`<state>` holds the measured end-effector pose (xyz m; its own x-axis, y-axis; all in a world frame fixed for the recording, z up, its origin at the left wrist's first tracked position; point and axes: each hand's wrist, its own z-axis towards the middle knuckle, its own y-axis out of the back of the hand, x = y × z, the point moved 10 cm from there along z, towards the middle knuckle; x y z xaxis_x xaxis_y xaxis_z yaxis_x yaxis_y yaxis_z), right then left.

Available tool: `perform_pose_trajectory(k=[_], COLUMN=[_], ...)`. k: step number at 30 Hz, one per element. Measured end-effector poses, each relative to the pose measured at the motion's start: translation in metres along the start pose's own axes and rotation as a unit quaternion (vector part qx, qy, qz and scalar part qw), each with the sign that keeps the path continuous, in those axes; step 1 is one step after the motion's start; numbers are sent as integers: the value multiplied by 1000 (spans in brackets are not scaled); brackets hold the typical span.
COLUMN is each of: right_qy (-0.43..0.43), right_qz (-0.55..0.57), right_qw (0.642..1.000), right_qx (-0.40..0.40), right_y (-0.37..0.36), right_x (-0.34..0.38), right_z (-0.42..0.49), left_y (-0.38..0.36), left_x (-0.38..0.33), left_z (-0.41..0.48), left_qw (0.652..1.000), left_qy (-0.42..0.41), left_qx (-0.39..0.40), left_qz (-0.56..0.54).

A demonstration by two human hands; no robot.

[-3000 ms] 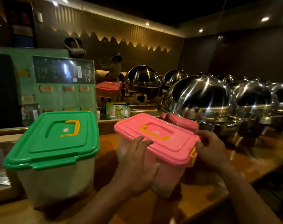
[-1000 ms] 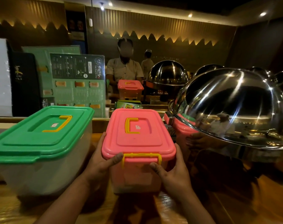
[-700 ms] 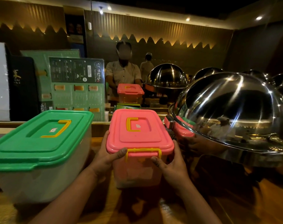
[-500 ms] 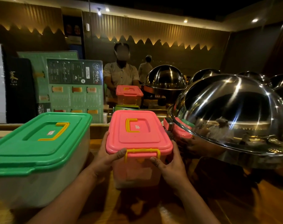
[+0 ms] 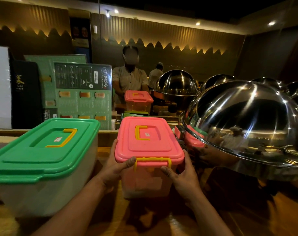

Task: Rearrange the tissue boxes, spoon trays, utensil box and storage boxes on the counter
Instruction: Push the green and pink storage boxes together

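Room as I see it through the head camera: dim, warm-lit. Back wall (image 5: 170,31) of ribbed panels, with a lit zigzag trim (image 5: 161,44) running across it. Dark ceiling (image 5: 178,5) with small spotlights (image 5: 271,23). Right wall (image 5: 267,55) dark. Wooden counter (image 5: 255,218), glossy. On it, at right, a row of steel domes (image 5: 247,120). At left, a green menu board (image 5: 83,92) stands upright beside a black panel (image 5: 25,91). Two people (image 5: 130,77) stand behind the counter.
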<state>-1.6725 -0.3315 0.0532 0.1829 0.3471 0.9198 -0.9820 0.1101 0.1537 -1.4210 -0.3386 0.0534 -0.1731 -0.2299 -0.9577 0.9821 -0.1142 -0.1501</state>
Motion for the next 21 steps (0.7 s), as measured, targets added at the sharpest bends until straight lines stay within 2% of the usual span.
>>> perform_pose_trajectory(k=[9,13,17,19,21], right_qy=[4,-14,-52,-55,2], right_qz=[5,10,-37,-95,-158], right_qw=[1000,1000,998,994,981], right_qx=[2,15,20,-14,-109], right_y=[1,-2,2,9,22], right_x=[4,0,-7,-4,16], right_z=[-4,-2,-10,-22,-37], left_y=[-3,-6,-4,-3,4], left_x=[-4,-8,-7,-5,-9], left_z=[-5,-8,-12,-20,-32], left_qw=[1000,1000,1000,999,995], left_qy=[1,9,19,35,44], left_qx=[-1,-1,-16,-36,-77], left_qz=[7,1,-3,14,35])
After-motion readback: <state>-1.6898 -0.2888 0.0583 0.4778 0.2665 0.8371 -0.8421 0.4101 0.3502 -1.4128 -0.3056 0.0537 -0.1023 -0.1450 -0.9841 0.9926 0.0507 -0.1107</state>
